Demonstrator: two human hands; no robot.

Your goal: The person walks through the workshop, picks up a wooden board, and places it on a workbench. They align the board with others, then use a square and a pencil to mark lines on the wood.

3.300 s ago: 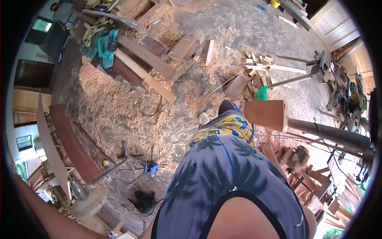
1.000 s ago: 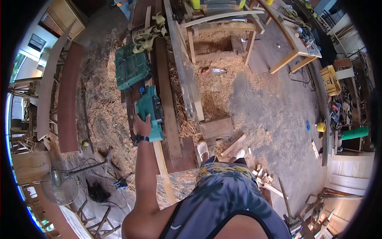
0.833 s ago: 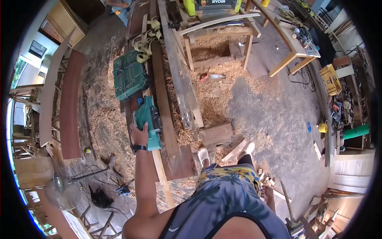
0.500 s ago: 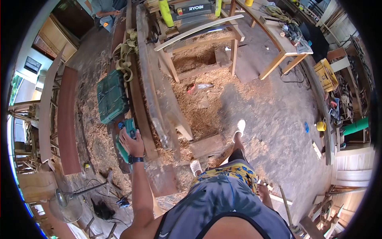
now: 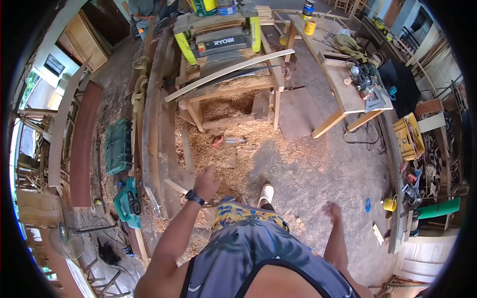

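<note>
My left hand [image 5: 207, 183], with a dark watch at the wrist, hangs in the air over the shaving-covered floor, its fingers apart and holding nothing. To its left, a teal power tool [image 5: 127, 202] that looks like an electric planer rests on a long board beside a dark green tool case [image 5: 118, 146]. My right hand [image 5: 333, 212] is out to my right above the bare floor, slightly blurred; its fingers look loosely apart with nothing in them. On the shavings ahead lies a small red-and-clear item [image 5: 229, 141].
A RYOBI thickness planer [image 5: 221, 42] stands on a wooden stand ahead, a thin wood strip [image 5: 231, 74] across its front. Heavy timber [image 5: 151, 129] runs along my left. A worktable [image 5: 343, 92] with tools and cables stands at the right. Another person [image 5: 140, 15] is at the far left.
My left hand has let go of the teal power tool and moved right. My right hand has come out from my side. My view has shifted, showing more of the RYOBI machine.
</note>
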